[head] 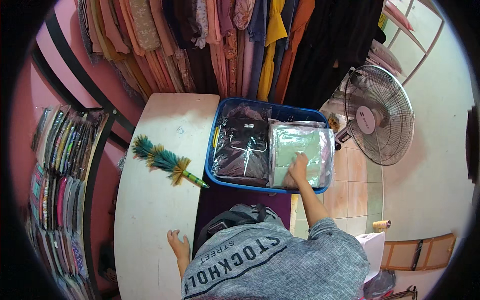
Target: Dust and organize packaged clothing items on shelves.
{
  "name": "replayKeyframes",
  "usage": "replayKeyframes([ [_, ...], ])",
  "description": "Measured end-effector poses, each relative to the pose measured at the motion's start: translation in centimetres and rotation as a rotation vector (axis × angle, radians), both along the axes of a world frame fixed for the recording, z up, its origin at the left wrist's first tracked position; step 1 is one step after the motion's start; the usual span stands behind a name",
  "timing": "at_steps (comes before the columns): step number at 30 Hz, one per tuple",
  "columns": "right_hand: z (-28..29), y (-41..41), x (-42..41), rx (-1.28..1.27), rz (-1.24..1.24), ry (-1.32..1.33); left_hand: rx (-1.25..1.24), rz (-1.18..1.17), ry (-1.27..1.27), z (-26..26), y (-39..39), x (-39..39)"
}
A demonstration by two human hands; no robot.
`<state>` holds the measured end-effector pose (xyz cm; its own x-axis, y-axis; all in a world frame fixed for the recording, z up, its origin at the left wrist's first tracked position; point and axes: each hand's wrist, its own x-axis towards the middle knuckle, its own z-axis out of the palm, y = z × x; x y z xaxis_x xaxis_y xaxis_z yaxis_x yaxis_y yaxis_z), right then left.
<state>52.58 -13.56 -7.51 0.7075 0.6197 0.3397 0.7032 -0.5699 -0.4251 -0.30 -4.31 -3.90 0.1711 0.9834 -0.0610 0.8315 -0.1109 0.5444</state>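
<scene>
My right hand reaches into a blue plastic basket and touches a pale green folded garment in a clear plastic bag. Whether its fingers grip the bag is not clear. This bag tops a stack on the basket's right side and overlaps the rim. On the left side lies a black garment with white piping, also bagged. My left hand is beside my body at the edge of a white tabletop, fingers apart and holding nothing. A green and yellow feather duster lies on that tabletop.
Clothes on hangers line the space behind the basket. To the right stands a fan on the tiled floor. A shelf on the left holds several packed folded garments. A white plastic item is behind my right side.
</scene>
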Motion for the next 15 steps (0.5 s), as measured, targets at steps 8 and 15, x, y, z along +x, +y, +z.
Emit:
replayKeyframes([
  [8, 1.3, -0.6, 10.4, -0.091, -0.514, 0.138, -0.132, 0.104, 0.064, 0.3, -1.5, 1.7],
  [15, 4.9, 1.2, 14.3, -0.028, -0.034, -0.123, -0.195, 0.177, 0.084, 0.9, -2.3, 4.2],
])
